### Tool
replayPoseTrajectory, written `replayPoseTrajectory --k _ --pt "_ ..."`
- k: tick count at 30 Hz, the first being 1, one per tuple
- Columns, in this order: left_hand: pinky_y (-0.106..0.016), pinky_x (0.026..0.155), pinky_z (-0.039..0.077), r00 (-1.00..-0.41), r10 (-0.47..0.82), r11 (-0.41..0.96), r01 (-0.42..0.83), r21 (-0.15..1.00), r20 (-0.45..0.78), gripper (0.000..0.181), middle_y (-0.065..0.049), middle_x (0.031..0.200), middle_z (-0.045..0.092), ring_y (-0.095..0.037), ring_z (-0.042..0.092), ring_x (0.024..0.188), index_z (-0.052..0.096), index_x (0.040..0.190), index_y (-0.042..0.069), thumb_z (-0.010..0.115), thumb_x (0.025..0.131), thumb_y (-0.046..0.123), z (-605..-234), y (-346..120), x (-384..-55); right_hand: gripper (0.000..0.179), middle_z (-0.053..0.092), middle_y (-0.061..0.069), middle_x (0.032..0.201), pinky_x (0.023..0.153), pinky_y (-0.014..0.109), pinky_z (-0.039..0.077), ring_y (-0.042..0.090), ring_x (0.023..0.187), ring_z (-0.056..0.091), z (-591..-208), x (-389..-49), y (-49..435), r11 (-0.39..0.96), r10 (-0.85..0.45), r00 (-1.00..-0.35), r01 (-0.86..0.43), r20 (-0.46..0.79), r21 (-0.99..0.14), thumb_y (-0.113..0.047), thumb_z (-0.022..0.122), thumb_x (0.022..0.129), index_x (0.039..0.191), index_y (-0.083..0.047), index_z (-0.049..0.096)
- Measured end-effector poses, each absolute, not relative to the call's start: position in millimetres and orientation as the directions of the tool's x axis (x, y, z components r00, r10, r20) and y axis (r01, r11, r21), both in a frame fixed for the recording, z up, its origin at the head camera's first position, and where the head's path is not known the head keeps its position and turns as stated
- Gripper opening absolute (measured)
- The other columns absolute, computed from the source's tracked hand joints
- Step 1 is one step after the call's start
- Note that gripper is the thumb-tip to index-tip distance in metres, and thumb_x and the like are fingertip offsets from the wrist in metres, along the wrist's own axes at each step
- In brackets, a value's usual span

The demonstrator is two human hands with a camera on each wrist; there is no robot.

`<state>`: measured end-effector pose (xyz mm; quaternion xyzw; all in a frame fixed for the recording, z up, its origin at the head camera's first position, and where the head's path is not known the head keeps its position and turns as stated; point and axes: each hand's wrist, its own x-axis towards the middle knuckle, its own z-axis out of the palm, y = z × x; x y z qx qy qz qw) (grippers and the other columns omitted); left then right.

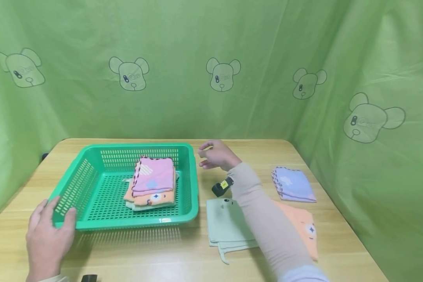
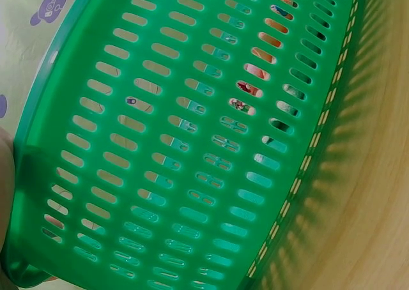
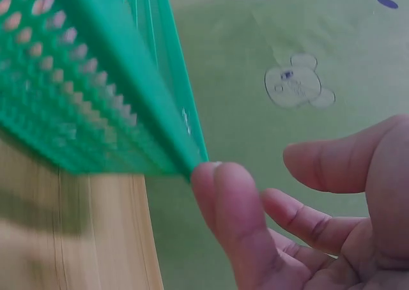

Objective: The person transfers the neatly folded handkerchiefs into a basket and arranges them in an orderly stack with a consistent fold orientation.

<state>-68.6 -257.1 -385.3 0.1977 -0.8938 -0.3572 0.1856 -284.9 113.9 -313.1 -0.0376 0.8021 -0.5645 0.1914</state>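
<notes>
A green plastic basket stands on the table, holding a small stack of folded cloths: a pink towel on top of an orange towel, with a pale green one beneath. My left hand grips the basket's front left corner, thumb and fingers around the rim. In the left wrist view, the perforated basket wall fills most of the picture, and only a sliver of hand shows. Beside the far right rim is my right hand, its fingers spread and loosely bent with nothing between them; the right wrist view shows fingertips by the rim.
Right of the basket lie a folded pale green towel, an orange towel partly behind the right forearm, and a folded lilac towel. A green curtain with bear prints encloses the wooden table at back and sides.
</notes>
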Motion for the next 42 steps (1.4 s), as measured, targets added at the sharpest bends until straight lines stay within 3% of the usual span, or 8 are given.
replayPoseTrajectory --k 12,18,25,33,42 --pt "-0.077 0.102 0.015 -0.855 -0.479 0.669 -0.21 0.713 0.198 0.061 -0.027 0.156 0.016 -0.054 0.016 0.138 0.03 0.15 0.002 0.05 0.099 0.03 -385 -258 -70 0.037 0.052 0.021 0.117 0.076 0.031 0.059 0.022 0.076 0.067 -321 -294 174 0.381 -0.176 -0.948 0.184 -0.266 -0.906 -0.007 0.057 0.096 0.13 0.002 0.047" --pt "-0.077 0.102 0.015 -0.852 -0.482 0.671 -0.21 0.711 0.203 0.061 -0.027 0.156 0.017 -0.055 0.017 0.137 0.03 0.15 0.002 0.049 0.099 0.029 -385 -259 -69 0.042 0.048 0.022 0.131 0.078 0.031 0.058 0.022 0.08 0.067 -328 -295 198 0.441 -0.119 -0.956 0.191 -0.268 -0.877 -0.011 0.056 0.097 0.135 0.003 0.044" --pt "-0.078 0.101 0.015 -0.857 -0.481 0.666 -0.219 0.713 0.186 0.062 -0.027 0.156 0.014 -0.055 0.015 0.138 0.028 0.151 0.003 0.049 0.099 0.03 -386 -260 -69 0.044 0.044 0.025 0.136 0.083 0.033 0.057 0.031 0.097 0.065 -339 -295 221 0.504 -0.079 -0.965 0.179 -0.252 -0.845 -0.014 0.055 0.098 0.137 0.004 0.043" --pt "-0.078 0.1 0.015 -0.858 -0.481 0.665 -0.222 0.713 0.181 0.062 -0.026 0.157 0.014 -0.055 0.015 0.137 0.028 0.151 0.004 0.05 0.099 0.031 -386 -259 -69 0.049 0.045 0.029 0.136 0.094 0.045 0.051 0.041 0.11 0.059 -352 -291 260 0.56 0.003 -0.977 0.178 -0.213 -0.809 -0.02 0.055 0.098 0.138 0.005 0.042" --pt "-0.079 0.1 0.015 -0.863 -0.471 0.672 -0.217 0.708 0.182 0.062 -0.027 0.157 0.013 -0.056 0.015 0.137 0.027 0.151 0.003 0.048 0.1 0.031 -387 -260 -70 0.054 0.05 0.036 0.129 0.091 0.045 0.053 0.044 0.107 0.06 -359 -283 311 0.683 0.068 -0.986 0.158 -0.153 -0.713 -0.025 0.051 0.098 0.137 0.011 0.04"
